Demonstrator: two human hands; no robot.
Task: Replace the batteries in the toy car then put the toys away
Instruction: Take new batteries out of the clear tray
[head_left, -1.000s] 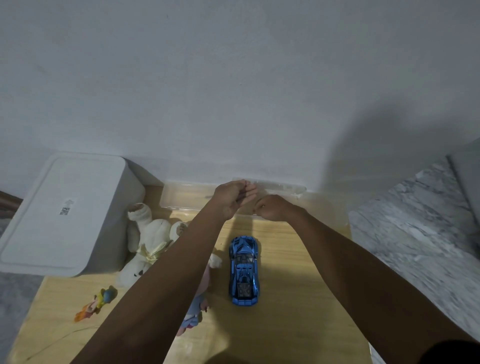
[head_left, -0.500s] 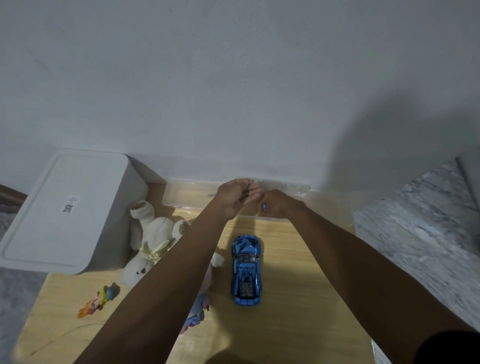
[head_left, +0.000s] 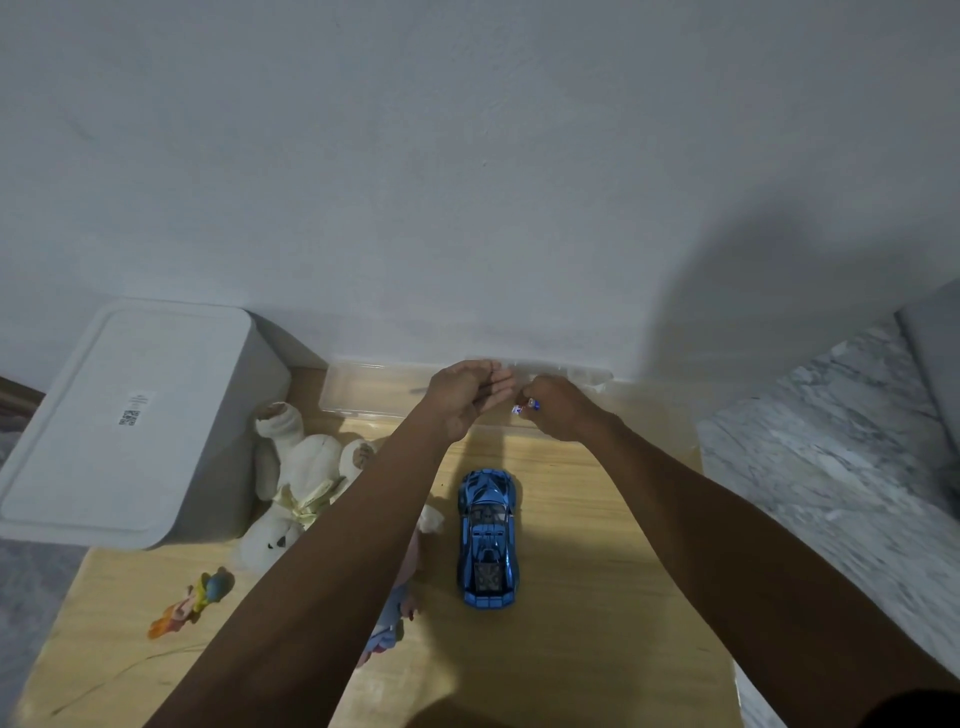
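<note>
We are reaching both arms out over the wooden worktop (head_left: 597, 597) toward the wall at twelve o'clock. Our right hand (head_left: 561, 410) is pinching a small battery (head_left: 524, 407) with blue and white markings between curled fingertips, holding it just above the near edge of a clear plastic tray (head_left: 363, 389) that is sitting against the wall. Our left hand (head_left: 470, 397) is hovering at nine o'clock of the battery, just beside it, with the fingers loosely cupped; we cannot tell whether they are holding anything.

The blue toy car (head_left: 487, 540) is lying on the worktop at six o'clock of the two hands, well apart from them, its length running toward the wall. At nine o'clock of the car, a white plush bear (head_left: 291, 488) is lying on its back, partly hidden by our left forearm. A small colourful figure (head_left: 192, 605) is lying at seven o'clock of the bear. A white lidded bin (head_left: 130, 421) is standing at ten o'clock of the bear, beside the worktop.
</note>
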